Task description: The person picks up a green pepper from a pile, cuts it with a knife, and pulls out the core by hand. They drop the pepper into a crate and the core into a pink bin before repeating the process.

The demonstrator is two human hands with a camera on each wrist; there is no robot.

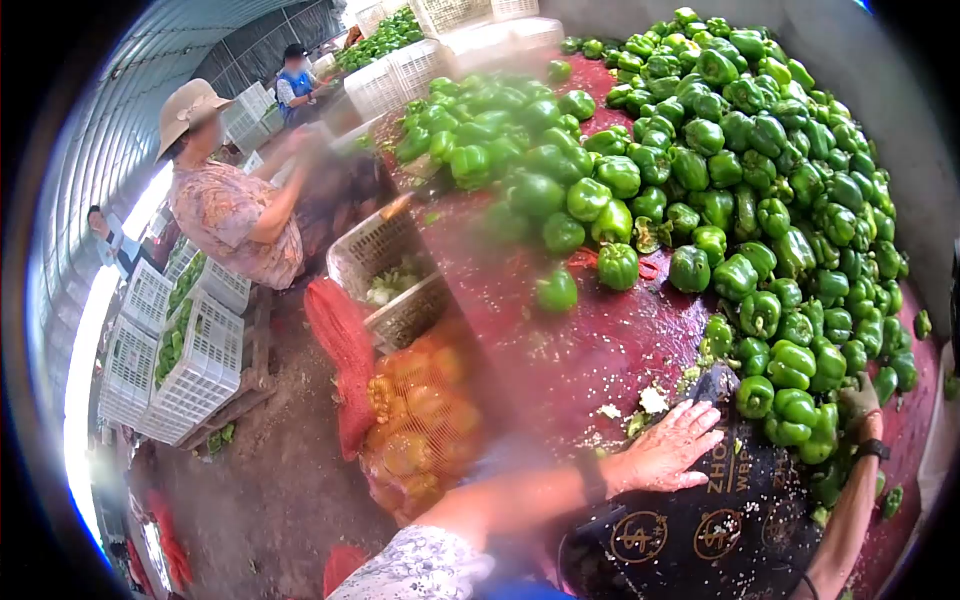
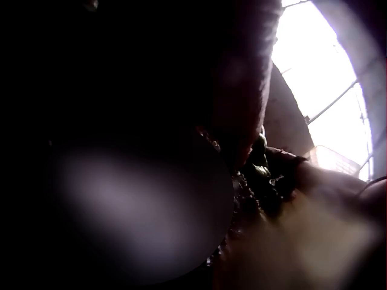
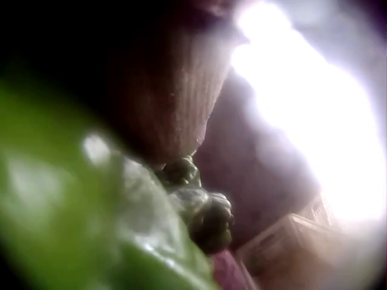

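Observation:
My left hand [image 1: 665,448] lies palm down with its fingers spread on a black printed sheet [image 1: 690,540] at the edge of the red surface [image 1: 610,345]. At the right, my right hand [image 1: 862,402] touches the outer side of green peppers [image 1: 792,415], partly hidden among them. A large heap of green peppers [image 1: 745,135] covers the right part of the red surface. The right wrist view shows a blurred green pepper [image 3: 60,199] very close, beside part of the hand [image 3: 175,90]. The left wrist view is mostly dark.
A white crate [image 1: 350,250], a red net sack [image 1: 340,345] and a net bag of orange-yellow contents [image 1: 415,420] stand left of the surface. A person in a hat [image 1: 235,200] sits beyond them. Stacked crates [image 1: 200,375] are farther left.

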